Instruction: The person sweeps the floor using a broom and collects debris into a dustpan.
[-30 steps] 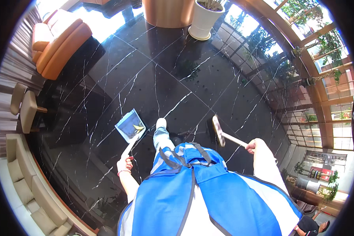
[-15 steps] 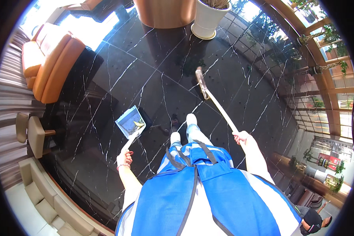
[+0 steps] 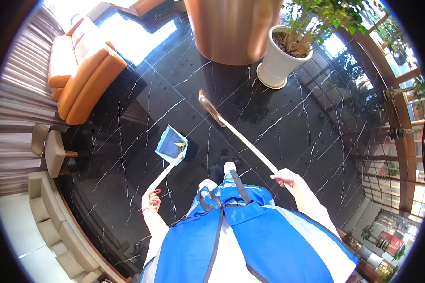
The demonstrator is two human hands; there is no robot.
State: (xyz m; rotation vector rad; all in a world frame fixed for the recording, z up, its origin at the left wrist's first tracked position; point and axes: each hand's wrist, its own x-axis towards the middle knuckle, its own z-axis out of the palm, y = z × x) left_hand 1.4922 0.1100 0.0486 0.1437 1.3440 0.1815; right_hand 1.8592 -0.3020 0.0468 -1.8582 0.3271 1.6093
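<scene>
My left hand point(image 3: 150, 200) is closed round the pale handle of a blue dustpan point(image 3: 170, 145), whose pan is out ahead and left of my feet. Inside the pan lie a yellowish leaf-like scrap and some darker bits. My right hand point(image 3: 285, 179) grips the long white handle of a broom point(image 3: 250, 145). The broom's brownish head point(image 3: 210, 109) reaches forward past the dustpan, over the dark floor; whether its bristles touch the floor is hard to tell. Broom head and pan are apart.
Glossy black, white-veined floor point(image 3: 278, 137) spreads around me. Ahead stand a large copper-coloured column point(image 3: 231, 33) and a potted plant point(image 3: 279, 61) in a white pot. An orange sofa point(image 3: 87, 80), a beige chair point(image 3: 55, 153) and a long beige couch point(image 3: 49, 221) line the left side.
I have moved forward; the column and plant appear nearer. The broom head has swung leftward, toward the dustpan's side. Both hands keep their holds.
</scene>
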